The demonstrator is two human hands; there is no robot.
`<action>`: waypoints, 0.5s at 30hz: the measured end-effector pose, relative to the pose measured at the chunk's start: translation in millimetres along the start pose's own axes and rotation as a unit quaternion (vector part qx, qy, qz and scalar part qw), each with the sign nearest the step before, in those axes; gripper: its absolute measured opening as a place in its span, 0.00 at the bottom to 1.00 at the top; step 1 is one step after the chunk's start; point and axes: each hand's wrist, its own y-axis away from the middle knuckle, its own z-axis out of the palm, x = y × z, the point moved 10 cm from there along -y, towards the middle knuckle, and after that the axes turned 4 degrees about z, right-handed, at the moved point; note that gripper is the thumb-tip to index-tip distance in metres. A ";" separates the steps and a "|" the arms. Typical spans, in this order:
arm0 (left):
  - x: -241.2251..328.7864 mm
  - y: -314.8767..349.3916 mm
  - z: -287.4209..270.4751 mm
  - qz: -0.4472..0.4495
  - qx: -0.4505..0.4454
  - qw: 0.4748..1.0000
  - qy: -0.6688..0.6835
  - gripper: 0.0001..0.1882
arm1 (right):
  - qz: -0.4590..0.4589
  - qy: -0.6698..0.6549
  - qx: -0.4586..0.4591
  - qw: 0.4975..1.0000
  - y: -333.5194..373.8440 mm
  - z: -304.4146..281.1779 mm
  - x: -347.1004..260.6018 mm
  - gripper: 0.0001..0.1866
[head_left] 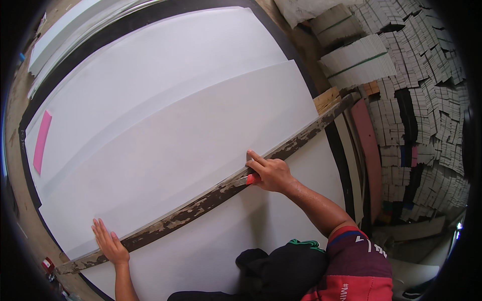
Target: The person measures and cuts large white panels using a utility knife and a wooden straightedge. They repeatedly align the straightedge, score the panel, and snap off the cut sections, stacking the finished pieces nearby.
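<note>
A worker's two bare hands steady a long, paint-worn bar lying aslant across white sheet material, with a pale upper sheet spread on its far side. The left hand lies across the bar's lower-left end, palm down, fingers extended onto the sheet and gripping nothing. The right hand, near the bar's middle, is curled around a red-handled cutter, thumb and forefinger reaching over the bar toward the sheet; whether the blade tip touches the material cannot be told from this angle. The work looks like a cut guided by the bar's edge. Done well, it would likely call for firm, even pressure from both hands so the bar does not swing, the blade kept snug to the edge and drawn in one steady stroke, and the left fingertips held clear of its line. The bar's far upper-right end has no hand on it and seems the likeliest to slip. A pink strip lies at left; stacked white pieces line the right.
</note>
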 end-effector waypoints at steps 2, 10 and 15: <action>0.3 -0.3 -0.2 0.005 0.001 1.000 -0.002 0.33 | 0.000 0.001 0.003 1.000 -0.5 -0.1 0.2 0.34; -5.1 0.2 -1.7 0.030 0.033 0.999 0.020 0.33 | 0.009 -0.007 -0.007 1.000 -2.2 -1.0 0.9 0.33; -17.4 -1.1 3.5 -0.065 0.042 0.996 0.044 0.31 | 0.018 -0.055 0.021 0.998 -1.1 -9.5 2.6 0.34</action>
